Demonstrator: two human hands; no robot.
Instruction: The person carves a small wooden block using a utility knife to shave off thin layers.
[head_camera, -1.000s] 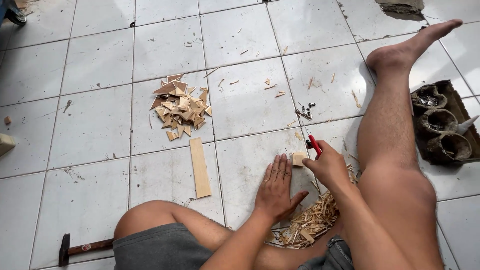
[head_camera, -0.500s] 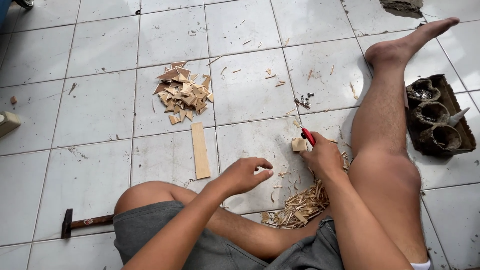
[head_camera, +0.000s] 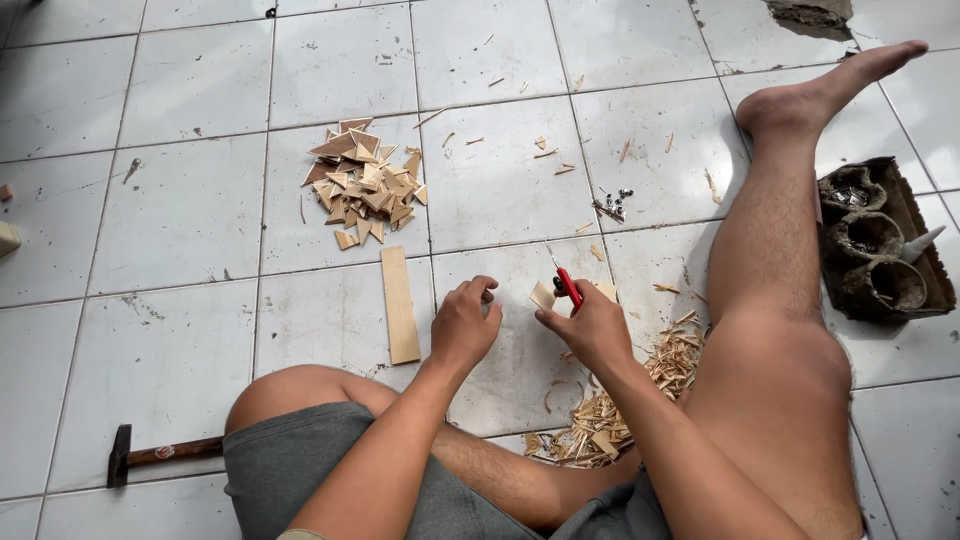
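While I sit on the tiled floor (head_camera: 170, 215), shavings (head_camera: 610, 425) lie heaped nearest me, between my legs. My right hand (head_camera: 592, 325) is closed on a red cutter (head_camera: 567, 284) and pinches a small wood chip (head_camera: 542, 295) at its blade. My left hand (head_camera: 463, 322) is loosely curled, fingers together, holding nothing that I can tell, just left of the chip. A wood strip (head_camera: 400, 304) lies beside the left hand, long axis running away from me. Farther off sits a pile of triangles (head_camera: 364, 180). At far right, a dark tray (head_camera: 880, 245) has three cups; contents unclear.
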